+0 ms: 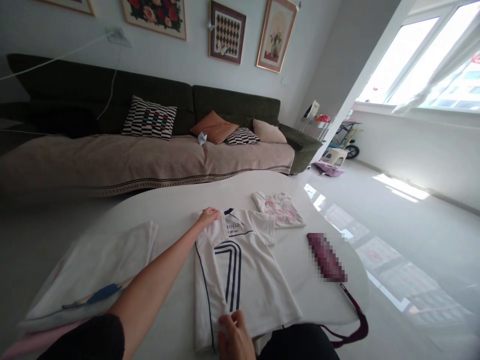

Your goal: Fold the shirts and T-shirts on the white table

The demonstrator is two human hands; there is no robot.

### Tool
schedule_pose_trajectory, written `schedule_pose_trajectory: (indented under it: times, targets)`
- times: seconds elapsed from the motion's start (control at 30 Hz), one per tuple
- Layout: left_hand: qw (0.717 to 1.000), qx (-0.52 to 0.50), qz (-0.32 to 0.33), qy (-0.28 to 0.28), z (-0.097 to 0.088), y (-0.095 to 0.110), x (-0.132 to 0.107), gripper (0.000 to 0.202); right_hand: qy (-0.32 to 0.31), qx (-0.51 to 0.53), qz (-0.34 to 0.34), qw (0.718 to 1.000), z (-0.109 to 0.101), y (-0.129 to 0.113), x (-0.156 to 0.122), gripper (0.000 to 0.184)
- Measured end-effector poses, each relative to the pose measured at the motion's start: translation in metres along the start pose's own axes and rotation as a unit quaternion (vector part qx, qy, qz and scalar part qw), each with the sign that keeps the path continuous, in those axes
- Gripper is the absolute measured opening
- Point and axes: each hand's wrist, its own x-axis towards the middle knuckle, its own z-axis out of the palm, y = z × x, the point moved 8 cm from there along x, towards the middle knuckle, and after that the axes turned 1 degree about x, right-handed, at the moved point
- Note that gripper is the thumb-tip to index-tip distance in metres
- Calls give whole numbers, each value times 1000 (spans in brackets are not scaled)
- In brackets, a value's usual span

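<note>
A white jersey (247,270) with a navy number 7 lies flat on the white round table (176,200), its left side folded over. My left hand (208,217) reaches far out and pinches the jersey's shoulder edge near the collar. My right hand (234,336) is close to me at the jersey's bottom hem, fingers closed on the fabric.
A folded white garment (93,270) lies at the left, a small white shirt with pink print (279,209) at the far right. A dark red pouch (326,257) with a strap (352,310) sits near the table's right edge. A green sofa (150,130) stands behind.
</note>
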Motion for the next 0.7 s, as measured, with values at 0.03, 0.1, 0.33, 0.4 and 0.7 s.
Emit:
schedule_pose_trajectory:
  times: [0.03,0.1,0.33,0.4,0.7]
  targets:
    - [999,13,24,18,-3,1,-7,31,12,-44,-4,999,1,-1,-1,33]
    - [995,43,72,52,-9,3,-26,35,27,-98,-50,994,11,-9,-3,40]
    - [928,332,171,10,28,-26,-93,60,-107,-11,-187,977,36,-33,6,63]
    - [905,384,180,-9,34,-35,-98,60,-99,50,-132,985,-3,-15,43,49]
    - [902,386,193,0,24,-35,-100,61,92,-65,220,969,-131,123,226,41]
